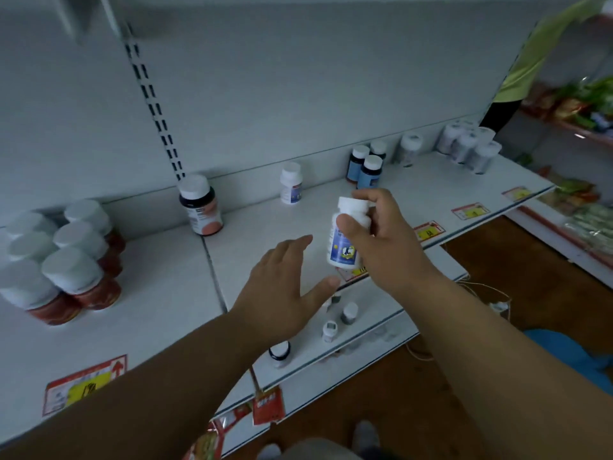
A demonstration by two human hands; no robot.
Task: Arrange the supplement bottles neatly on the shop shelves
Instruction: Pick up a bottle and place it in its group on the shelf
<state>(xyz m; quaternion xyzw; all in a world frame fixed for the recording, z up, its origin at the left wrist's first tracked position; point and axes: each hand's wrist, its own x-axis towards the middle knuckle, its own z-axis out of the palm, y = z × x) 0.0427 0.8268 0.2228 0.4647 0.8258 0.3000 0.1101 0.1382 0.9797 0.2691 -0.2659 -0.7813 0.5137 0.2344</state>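
Dim, bluish light; soft overall, with blurred, bowed wide-angle edges.

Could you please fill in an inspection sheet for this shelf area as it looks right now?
Surface: white shelf, price tags along its front edge.
Job's things: white bottle in the right hand; matching bottle standing at the back; red bottles grouped at left; blue-label bottles; clear bottles at far right.
Clutter: small bottles scattered on the lower shelf.
Hands: right hand grips the white bottle; left hand open, holding nothing.
Cables: thin cord on the floor.
Surroundings: snack rack at right; a person in a green top behind.
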